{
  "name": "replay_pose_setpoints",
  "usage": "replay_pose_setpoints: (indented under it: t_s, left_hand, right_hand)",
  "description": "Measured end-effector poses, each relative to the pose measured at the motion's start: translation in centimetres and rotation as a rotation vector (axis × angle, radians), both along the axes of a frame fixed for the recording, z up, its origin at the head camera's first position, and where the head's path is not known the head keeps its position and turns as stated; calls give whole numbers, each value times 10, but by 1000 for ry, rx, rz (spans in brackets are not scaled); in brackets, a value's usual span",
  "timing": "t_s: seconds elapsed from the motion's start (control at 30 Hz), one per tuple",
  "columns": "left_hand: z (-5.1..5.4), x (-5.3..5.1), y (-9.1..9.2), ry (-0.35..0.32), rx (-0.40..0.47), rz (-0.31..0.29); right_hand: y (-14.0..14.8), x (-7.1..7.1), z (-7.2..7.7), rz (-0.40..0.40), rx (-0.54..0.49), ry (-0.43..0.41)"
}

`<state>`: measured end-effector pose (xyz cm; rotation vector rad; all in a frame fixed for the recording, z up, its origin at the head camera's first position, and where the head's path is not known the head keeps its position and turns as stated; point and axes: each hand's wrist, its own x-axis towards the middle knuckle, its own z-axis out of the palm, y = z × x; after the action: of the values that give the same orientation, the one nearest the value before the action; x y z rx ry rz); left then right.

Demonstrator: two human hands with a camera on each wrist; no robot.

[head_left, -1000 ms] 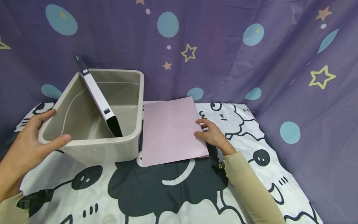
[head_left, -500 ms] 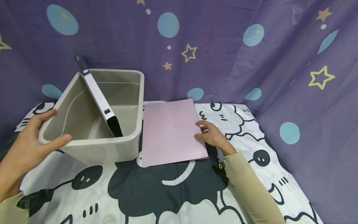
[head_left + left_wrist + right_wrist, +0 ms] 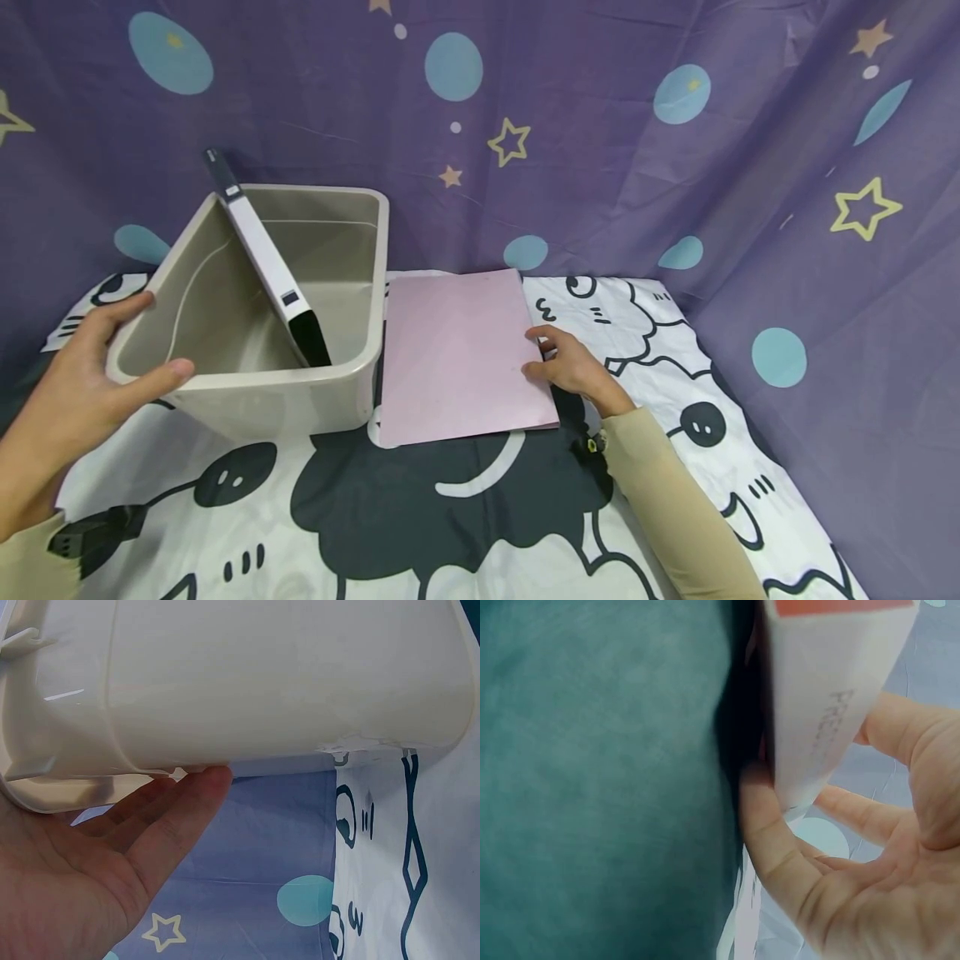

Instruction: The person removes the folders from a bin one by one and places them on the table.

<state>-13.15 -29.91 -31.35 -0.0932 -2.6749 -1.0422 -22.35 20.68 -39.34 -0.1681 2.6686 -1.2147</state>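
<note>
The pink folder [image 3: 461,358] lies toward the back edge of the cartoon-print sheet [image 3: 390,517], just to the right of a beige plastic bin [image 3: 277,404], its broad face upward. The right hand [image 3: 573,365] grips its right edge, and the right wrist view shows fingers on both sides of a pale spine [image 3: 817,712] with partly readable lettering. The left hand [image 3: 86,383] clasps the bin at its near left corner, thumb on the near rim, fingers along the left side. Inside the bin a black-and-white binder [image 3: 262,254] stands tilted, its upper end projecting above the far left corner.
</note>
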Motion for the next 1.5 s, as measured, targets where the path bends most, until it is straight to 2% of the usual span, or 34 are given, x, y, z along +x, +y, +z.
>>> replay_pose_setpoints:
  t_s: [0.47,0.7,1.3,1.5]
  left_hand:
    - [1,2,0,1,-9,3]
    - [1,-1,0,3,0,1]
    - [1,0,2,1,-19,5]
    - [1,2,2,-13,-28,22]
  right_hand:
    - [-1,2,2,25,24,-1]
    - [1,2,3,18,29,-6]
    - [0,4,3,6,77,-1]
    - [-2,5,4,4,75,3]
